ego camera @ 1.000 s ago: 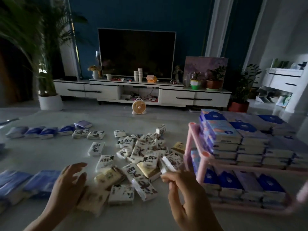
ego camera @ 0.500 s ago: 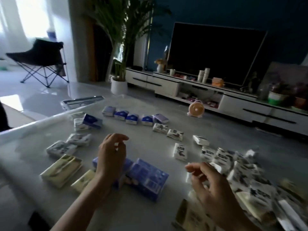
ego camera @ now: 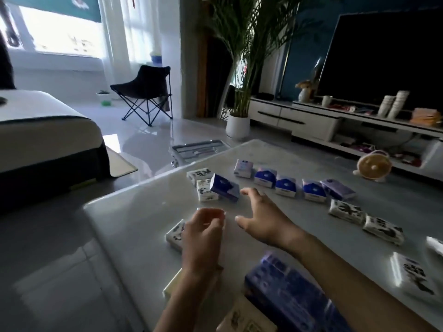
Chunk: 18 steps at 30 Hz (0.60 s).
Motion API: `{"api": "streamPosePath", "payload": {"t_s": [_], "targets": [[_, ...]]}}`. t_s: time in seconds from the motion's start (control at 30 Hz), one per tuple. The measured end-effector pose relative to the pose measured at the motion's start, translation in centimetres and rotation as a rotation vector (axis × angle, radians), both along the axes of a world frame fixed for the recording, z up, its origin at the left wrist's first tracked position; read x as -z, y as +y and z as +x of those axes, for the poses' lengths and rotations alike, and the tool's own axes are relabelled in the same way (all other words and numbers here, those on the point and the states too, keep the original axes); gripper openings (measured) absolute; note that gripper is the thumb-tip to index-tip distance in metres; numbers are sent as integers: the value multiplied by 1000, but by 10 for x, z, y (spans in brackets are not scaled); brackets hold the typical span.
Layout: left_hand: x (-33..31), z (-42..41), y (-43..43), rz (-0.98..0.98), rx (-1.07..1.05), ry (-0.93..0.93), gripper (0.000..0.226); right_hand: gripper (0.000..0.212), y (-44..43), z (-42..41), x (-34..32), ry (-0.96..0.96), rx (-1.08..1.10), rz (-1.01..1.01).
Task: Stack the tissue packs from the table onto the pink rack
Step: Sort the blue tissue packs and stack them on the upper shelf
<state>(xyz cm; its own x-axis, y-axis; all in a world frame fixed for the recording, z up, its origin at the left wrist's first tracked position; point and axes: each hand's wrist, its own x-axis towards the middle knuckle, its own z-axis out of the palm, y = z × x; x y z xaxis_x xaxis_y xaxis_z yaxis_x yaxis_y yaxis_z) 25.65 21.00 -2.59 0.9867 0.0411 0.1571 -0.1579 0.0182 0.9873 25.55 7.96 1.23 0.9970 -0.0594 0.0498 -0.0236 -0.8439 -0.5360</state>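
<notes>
Curled fingers mark the left hand (ego camera: 203,236), low over the near-left part of the grey table (ego camera: 134,224). It covers part of a white printed pack (ego camera: 174,236) that lies flat just under and to the left of the fingertips. Whether the fingers pinch that pack or only hide it cannot be told. A cream pack (ego camera: 171,285) lies beside the left wrist, half hidden.

Farther back sit two more printed packs (ego camera: 200,174), with a tilted blue pack (ego camera: 224,188) leaning on the nearer one. The right hand (ego camera: 266,221) is spread wide, thumb and fingers apart, and holds nothing. Its forefinger points at the tilted blue pack, near it but not touching.

To the right, a row of blue packs (ego camera: 285,186) runs along the far side of the table, each just beside the next. Two black-and-white packs (ego camera: 346,212) lie past the end of the row. A blurred blue bundle (ego camera: 287,295) lies nearest the camera, below the right forearm. Off the table stand a folding chair (ego camera: 143,89), a potted palm (ego camera: 237,125), a small fan (ego camera: 372,167) and a dark television (ego camera: 383,56).
</notes>
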Motion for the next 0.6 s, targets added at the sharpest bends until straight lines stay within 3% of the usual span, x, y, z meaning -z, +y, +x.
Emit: {"api": "streamPosePath", "payload": {"t_s": [0.1, 0.23, 0.4, 0.53, 0.6], "targets": [[-9, 17, 13, -368, 162, 268, 21, 87, 1, 58, 4, 39, 36, -28], [-7, 36, 11, -610, 192, 451, 19, 96, -6, 111, 22, 132, 63, -78], [-3, 55, -3, -580, 281, 457, 13, 67, -18, 123, 31, 90, -30, 51], [-4, 62, -11, -608, 243, 420, 3, 63, -13, 78, 10, -9, -90, 151], [1, 60, -13, -561, 316, 400, 15, 63, -7, 52, 7, -64, -146, 77]]}}
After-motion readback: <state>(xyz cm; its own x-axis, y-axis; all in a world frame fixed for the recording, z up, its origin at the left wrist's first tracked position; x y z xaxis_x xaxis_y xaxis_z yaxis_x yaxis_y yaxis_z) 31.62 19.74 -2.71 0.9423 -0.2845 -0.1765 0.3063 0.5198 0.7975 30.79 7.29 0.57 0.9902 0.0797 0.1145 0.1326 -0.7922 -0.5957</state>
